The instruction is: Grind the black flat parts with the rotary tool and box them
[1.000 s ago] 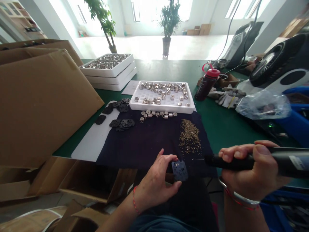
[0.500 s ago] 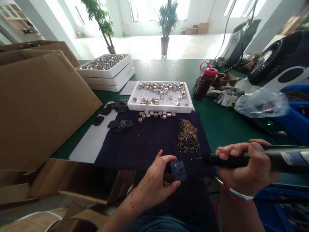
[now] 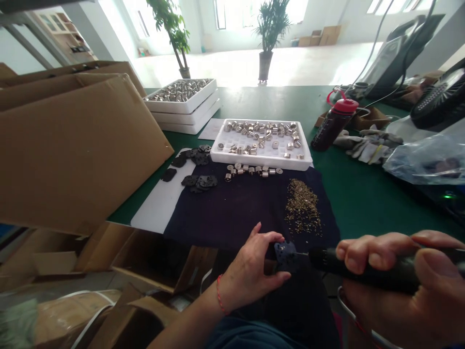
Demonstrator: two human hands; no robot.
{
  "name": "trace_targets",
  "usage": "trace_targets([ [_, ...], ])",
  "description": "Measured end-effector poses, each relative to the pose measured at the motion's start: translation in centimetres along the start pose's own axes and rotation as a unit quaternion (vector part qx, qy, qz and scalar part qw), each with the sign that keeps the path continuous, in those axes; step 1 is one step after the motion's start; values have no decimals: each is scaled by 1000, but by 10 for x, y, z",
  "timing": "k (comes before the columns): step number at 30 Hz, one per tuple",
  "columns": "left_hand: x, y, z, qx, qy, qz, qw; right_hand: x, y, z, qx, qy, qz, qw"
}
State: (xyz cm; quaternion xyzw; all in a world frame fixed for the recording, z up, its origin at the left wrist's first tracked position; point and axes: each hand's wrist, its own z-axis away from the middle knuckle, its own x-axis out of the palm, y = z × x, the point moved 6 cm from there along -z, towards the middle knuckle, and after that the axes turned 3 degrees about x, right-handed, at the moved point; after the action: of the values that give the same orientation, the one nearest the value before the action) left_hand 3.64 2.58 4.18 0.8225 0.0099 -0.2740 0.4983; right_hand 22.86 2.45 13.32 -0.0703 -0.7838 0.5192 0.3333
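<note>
My left hand (image 3: 252,269) pinches a small dark perforated plate (image 3: 285,253) at the near edge of a dark cloth (image 3: 240,206). My right hand (image 3: 403,286) grips a black electric screwdriver (image 3: 366,271) held sideways, its tip touching the plate's right side. Just beyond lies a heap of tiny brass screws (image 3: 302,208). Farther back on the cloth sits a row of small silver metal parts (image 3: 250,170), with more in a white foam tray (image 3: 263,143). More dark plates (image 3: 198,169) are piled at the cloth's far left.
Large cardboard sheets (image 3: 72,150) lean at the left, above open cartons (image 3: 145,257) below the table edge. Stacked white trays (image 3: 183,104) stand behind. A red-capped bottle (image 3: 332,126), gloves (image 3: 366,143), a plastic bag (image 3: 425,160) and machines occupy the right of the green table (image 3: 363,194).
The screwdriver has moved left, so its tip now meets the plate in my left hand. The view has shifted, with my right hand lower and closer.
</note>
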Motion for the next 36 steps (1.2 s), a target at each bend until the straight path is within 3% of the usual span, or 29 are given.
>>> trace_targets([
  [4,1,0,-1,3,4,3,1000,13,-1,11,-28,-52,4,998],
  [9,2,-1,0,3,9,-1,1000,25,1,15,-56,-62,9,996],
  [22,3,-4,0,0,9,5,1000,28,6,17,-42,-78,19,996],
  [28,3,-6,0,-3,2,2,1000,39,5,16,-32,-94,12,995],
  [36,3,-7,1,7,7,-6,1000,57,16,16,-10,-183,52,982],
])
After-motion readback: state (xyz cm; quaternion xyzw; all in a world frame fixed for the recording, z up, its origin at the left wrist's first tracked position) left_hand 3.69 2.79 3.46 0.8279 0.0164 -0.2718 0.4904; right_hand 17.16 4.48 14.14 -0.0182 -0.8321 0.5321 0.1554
